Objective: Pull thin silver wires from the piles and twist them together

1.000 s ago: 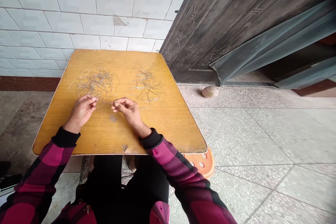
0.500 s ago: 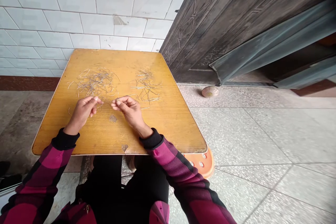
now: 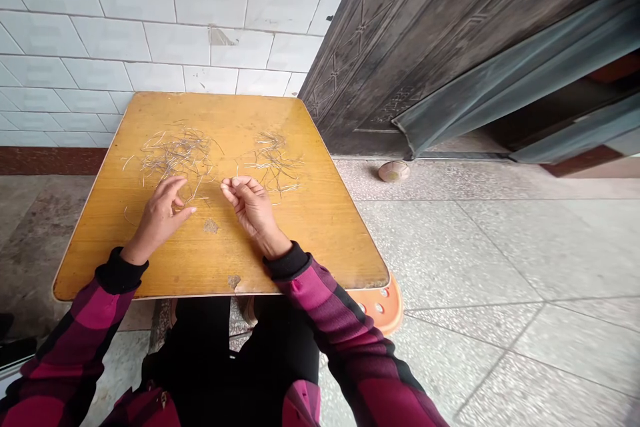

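Note:
My right hand (image 3: 254,210) pinches a thin piece of wire (image 3: 237,172), whose end sticks up above the thumb and forefinger. My left hand (image 3: 163,213) is open, thumb and fingers apart, at the near side of a tangled pile of thin wires (image 3: 177,152) on the left half of the table. Beyond my right hand lies a smaller, looser group of wires (image 3: 277,160), several of them roughly side by side. Both hands are over the wooden table (image 3: 320,240).
A white tiled wall (image 3: 160,0) stands behind the table, a dark carved door (image 3: 370,60) at the right. On the floor lies a worn ball (image 3: 394,171). An orange stool (image 3: 387,310) juts from under the table's right corner. A grey-green curtain (image 3: 450,107) hangs by the doorway.
My left hand has opened from a closed pose, its thumb moving away from the fingers. My right hand has shifted slightly right, and its wire now points upward.

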Demonstrator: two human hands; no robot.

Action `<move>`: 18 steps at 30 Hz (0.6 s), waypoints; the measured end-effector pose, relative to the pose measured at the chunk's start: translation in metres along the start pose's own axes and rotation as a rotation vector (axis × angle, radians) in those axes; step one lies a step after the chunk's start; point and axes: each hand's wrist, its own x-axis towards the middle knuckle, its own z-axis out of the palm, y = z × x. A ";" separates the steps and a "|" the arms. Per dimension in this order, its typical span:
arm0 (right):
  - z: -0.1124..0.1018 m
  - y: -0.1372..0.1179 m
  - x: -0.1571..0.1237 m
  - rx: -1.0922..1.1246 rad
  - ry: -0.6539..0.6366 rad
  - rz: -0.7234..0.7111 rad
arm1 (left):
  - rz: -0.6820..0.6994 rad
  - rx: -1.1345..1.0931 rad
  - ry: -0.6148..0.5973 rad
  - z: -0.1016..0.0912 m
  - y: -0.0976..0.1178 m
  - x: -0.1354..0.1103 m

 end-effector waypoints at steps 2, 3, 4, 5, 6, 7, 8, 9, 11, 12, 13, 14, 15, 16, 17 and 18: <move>0.001 0.000 0.000 -0.004 0.004 -0.005 | -0.011 0.028 0.066 0.003 -0.002 -0.001; 0.001 -0.001 -0.001 -0.009 0.006 -0.005 | -0.022 0.038 0.085 0.004 -0.003 -0.002; 0.000 -0.001 -0.001 -0.015 0.005 -0.005 | -0.039 0.042 0.095 0.005 -0.005 -0.002; 0.000 -0.001 -0.001 -0.019 -0.001 -0.005 | -0.056 0.040 0.103 0.006 -0.006 -0.002; 0.000 -0.002 -0.001 -0.019 -0.011 -0.006 | -0.071 0.036 0.112 0.006 -0.007 -0.001; 0.000 -0.002 -0.001 -0.015 -0.023 -0.007 | -0.080 0.035 0.126 0.007 -0.008 -0.001; 0.001 -0.003 -0.002 -0.010 -0.033 -0.006 | -0.080 0.041 0.150 0.007 -0.009 -0.001; 0.002 -0.004 -0.002 -0.006 -0.038 -0.002 | -0.072 0.055 0.177 0.007 -0.010 0.000; 0.004 -0.005 -0.004 0.001 -0.036 0.015 | -0.049 0.091 0.203 0.007 -0.010 0.000; 0.005 -0.006 -0.004 0.006 -0.034 0.024 | -0.037 0.099 0.194 0.007 -0.011 0.000; 0.005 -0.007 -0.005 0.012 -0.036 0.029 | -0.026 0.097 0.180 0.007 -0.011 -0.001; 0.005 -0.008 -0.005 0.022 -0.040 0.030 | -0.019 0.083 0.169 0.007 -0.012 -0.001; 0.005 -0.010 -0.005 0.036 -0.045 0.025 | -0.017 0.055 0.166 0.007 -0.012 -0.001; 0.004 -0.012 -0.005 0.050 -0.048 0.017 | -0.019 0.018 0.179 0.007 -0.013 0.000; 0.002 -0.015 -0.004 0.063 -0.046 0.009 | -0.026 -0.021 0.205 0.006 -0.014 0.000; 0.000 -0.018 -0.003 0.073 -0.039 0.003 | -0.035 -0.053 0.238 0.004 -0.015 0.001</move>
